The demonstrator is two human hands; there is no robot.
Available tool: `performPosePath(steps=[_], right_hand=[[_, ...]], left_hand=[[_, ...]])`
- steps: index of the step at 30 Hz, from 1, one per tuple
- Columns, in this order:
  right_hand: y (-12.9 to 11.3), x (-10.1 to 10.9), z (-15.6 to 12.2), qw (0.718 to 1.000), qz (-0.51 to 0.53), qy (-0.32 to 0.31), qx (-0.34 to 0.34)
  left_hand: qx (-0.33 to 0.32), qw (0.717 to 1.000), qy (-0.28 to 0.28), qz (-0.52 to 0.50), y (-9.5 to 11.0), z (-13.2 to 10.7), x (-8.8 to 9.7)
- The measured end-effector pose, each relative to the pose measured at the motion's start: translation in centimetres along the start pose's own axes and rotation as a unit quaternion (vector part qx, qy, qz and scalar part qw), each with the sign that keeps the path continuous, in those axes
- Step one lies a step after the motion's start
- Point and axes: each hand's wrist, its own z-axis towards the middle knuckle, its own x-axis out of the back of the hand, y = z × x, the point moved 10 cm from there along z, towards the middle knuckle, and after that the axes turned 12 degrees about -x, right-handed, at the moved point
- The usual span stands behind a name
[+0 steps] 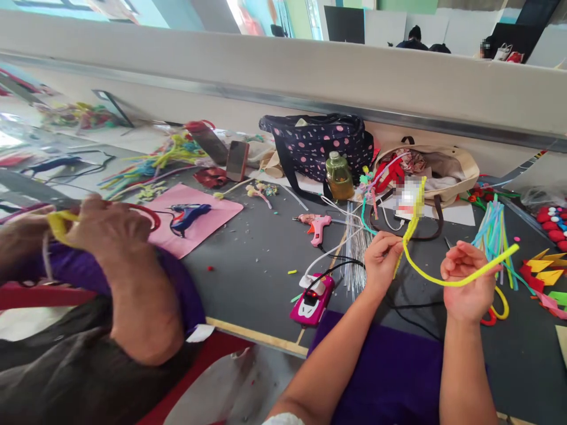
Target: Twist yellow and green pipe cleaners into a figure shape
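My left hand (381, 258) pinches a yellow pipe cleaner (436, 282) near one end, which sticks up toward the bags. The stem sags in a curve over to my right hand (468, 282), whose fingers curl round it; its other end pokes out to the right. Both hands hover above the dark grey table (257, 265). A purple cloth (390, 372) lies under my forearms.
At the left a co-worker's hands (106, 227) hold yellow and purple material. A pink glue gun (316, 225), a pink car-shaped power strip (312, 300), silver wires (354, 248), a spotted bag (321, 144), a beige bag (436, 168), an oil bottle (339, 176) and pipe cleaner bundles (494, 233) crowd the table.
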Motion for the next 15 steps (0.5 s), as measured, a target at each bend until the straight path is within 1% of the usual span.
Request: performPosePath(steps=[3, 6, 9, 12, 15], right_hand=[[0.8, 0.6, 0.6, 0.999, -0.012, 0.038, -0.025], [1.9, 1.5, 1.0, 0.993, -0.057, 0.092, -0.04], [3.2, 2.3, 1.4, 0.987, -0.085, 0.121, -0.07], [4.9, 2.3, 1.8, 0.979, -0.118, 0.107, -0.125], [6.6, 0.7, 1.7, 0.975, -0.118, 0.04, -0.184]], left_hand=[[0.09, 0.99, 0.025, -0.102, -2.2, -0.6, -0.3], [0.184, 0.963, 0.051, -0.193, -4.2, -1.6, -1.1], [0.239, 0.936, 0.074, -0.246, -5.1, -2.4, -1.5], [0.261, 0.915, 0.102, -0.291, -5.5, -2.7, -1.6], [0.287, 0.895, 0.128, -0.317, -6.1, -3.0, -1.6]])
